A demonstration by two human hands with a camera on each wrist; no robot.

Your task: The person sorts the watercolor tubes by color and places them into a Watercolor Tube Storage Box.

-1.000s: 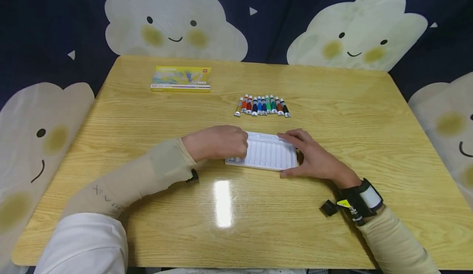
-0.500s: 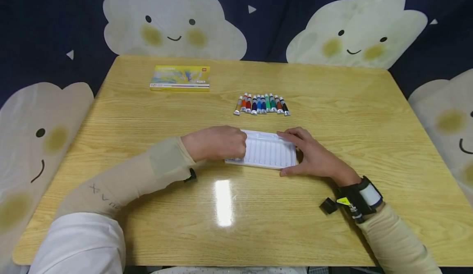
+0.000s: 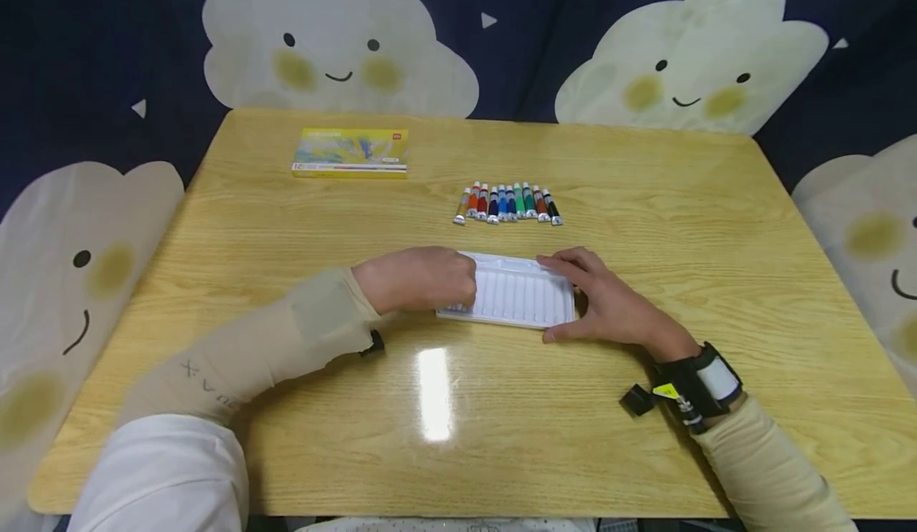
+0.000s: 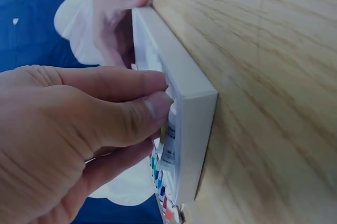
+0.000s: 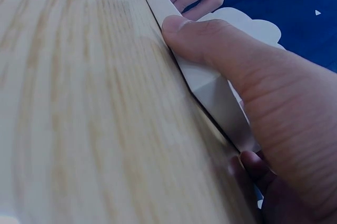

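A white plastic tray (image 3: pixel 523 297) with narrow slots lies on the table between my hands. My left hand (image 3: pixel 423 279) reaches over its left end. In the left wrist view, thumb and index finger pinch a paint tube inside the tray, mostly hidden by the fingertips. A white paint tube (image 4: pixel 169 145) lies in the tray just below those fingertips, with a sliver of yellow beside it. My right hand (image 3: pixel 609 305) grips the tray's right end, thumb along the near side and fingers at the far side.
Behind the tray, several coloured paint tubes (image 3: pixel 507 203) lie side by side in a row. A yellow box (image 3: pixel 350 153) sits at the back left of the wooden table (image 3: pixel 680 213). A dark curtain with clouds (image 3: pixel 523 62) hangs beyond the table.
My left hand has shifted very slightly to the left over the tray's end. The right hand keeps its hold, and the tray stays in place.
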